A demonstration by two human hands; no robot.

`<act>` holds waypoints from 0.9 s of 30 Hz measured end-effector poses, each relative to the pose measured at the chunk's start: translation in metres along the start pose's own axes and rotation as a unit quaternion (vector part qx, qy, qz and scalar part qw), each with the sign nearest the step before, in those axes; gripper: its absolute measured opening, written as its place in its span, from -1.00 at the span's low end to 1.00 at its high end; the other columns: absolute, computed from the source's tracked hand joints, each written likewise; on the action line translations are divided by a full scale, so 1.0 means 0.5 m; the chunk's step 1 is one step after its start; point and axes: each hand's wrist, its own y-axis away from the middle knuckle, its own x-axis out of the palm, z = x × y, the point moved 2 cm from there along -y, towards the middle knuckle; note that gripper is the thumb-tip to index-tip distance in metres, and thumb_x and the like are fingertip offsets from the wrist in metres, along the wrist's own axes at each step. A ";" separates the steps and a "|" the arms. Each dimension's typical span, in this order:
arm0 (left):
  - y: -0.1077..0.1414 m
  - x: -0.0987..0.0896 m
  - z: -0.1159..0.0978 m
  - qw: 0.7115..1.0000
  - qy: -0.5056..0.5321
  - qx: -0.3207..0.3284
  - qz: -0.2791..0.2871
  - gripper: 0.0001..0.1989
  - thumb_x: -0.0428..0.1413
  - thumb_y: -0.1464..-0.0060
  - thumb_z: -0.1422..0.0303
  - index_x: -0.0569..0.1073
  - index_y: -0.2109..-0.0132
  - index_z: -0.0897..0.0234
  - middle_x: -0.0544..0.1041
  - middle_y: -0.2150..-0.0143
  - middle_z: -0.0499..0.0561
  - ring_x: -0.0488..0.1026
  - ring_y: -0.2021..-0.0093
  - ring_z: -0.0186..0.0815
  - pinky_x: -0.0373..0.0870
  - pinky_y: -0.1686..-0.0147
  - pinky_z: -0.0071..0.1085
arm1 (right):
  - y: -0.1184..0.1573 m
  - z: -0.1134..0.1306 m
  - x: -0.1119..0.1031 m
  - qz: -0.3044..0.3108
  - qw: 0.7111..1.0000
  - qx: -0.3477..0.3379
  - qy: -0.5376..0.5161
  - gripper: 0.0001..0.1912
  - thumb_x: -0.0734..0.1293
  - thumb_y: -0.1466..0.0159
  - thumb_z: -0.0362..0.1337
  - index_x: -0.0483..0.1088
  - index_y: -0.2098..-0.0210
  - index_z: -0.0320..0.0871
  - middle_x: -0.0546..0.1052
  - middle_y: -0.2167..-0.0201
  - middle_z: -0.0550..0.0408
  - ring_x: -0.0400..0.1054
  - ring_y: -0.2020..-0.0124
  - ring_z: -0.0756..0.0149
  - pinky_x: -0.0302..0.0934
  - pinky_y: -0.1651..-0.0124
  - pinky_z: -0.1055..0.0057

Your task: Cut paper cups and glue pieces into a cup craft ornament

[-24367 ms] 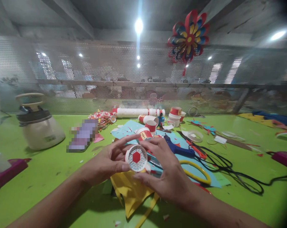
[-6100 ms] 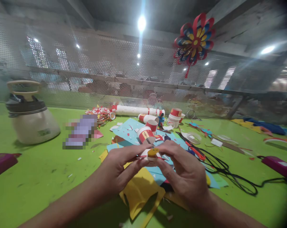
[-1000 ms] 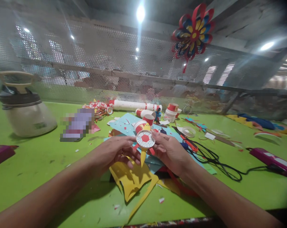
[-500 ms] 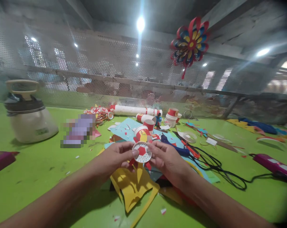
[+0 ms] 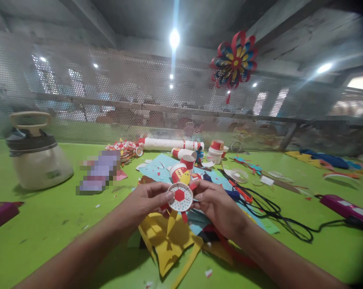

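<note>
A paper turtle [image 5: 179,195] is held up over the pile of cut paper. Its round white shell has a red hexagon and dots, with a yellow head above, red legs and a yellow tail. My left hand [image 5: 154,198] grips the shell's left edge, thumb on its face. At the turtle's right side, the fingers of my right hand [image 5: 213,198] pinch by the upper red leg; some fingertips are hidden behind it. Below lies a cut sheet of yellow paper [image 5: 166,245]. Just behind the turtle stand red-and-white paper cups [image 5: 187,161].
A large jug [image 5: 41,160] stands at left. Light-blue paper [image 5: 157,165], a tape roll [image 5: 239,175], a black cable [image 5: 285,224] and a purple power strip [image 5: 346,208] lie on the green table [image 5: 57,233]. Similar turtles [image 5: 123,148] lie at the back, before a long cup tube [image 5: 166,143].
The turtle has tilted, its head now leaning right and its tail swinging left. My right fingers have moved from the shell's rim to the upper right leg. The view has tipped up slightly.
</note>
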 end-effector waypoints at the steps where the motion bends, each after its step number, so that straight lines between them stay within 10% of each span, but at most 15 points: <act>1: 0.000 0.000 -0.001 1.000 -0.003 0.003 0.001 -0.77 0.13 -0.07 0.24 0.52 0.25 0.33 0.47 0.34 0.02 0.33 0.41 -0.39 0.21 0.39 -0.46 | 0.000 0.000 0.001 -0.001 1.000 -0.002 0.003 -0.83 0.26 -0.03 -0.47 0.41 0.37 -0.25 0.44 0.49 0.11 0.32 0.46 0.40 0.20 0.34 0.44; 27: 0.002 -0.001 0.000 0.999 -0.031 0.002 -0.018 -0.72 0.11 -0.06 0.18 0.51 0.22 0.31 0.48 0.28 0.07 0.33 0.31 -0.29 0.22 0.30 -0.39 | 0.008 0.012 0.026 -0.011 0.982 -0.013 0.190 -0.77 0.37 -0.13 -0.18 0.47 0.40 -0.27 0.47 0.49 0.06 0.31 0.47 0.38 0.21 0.33 0.38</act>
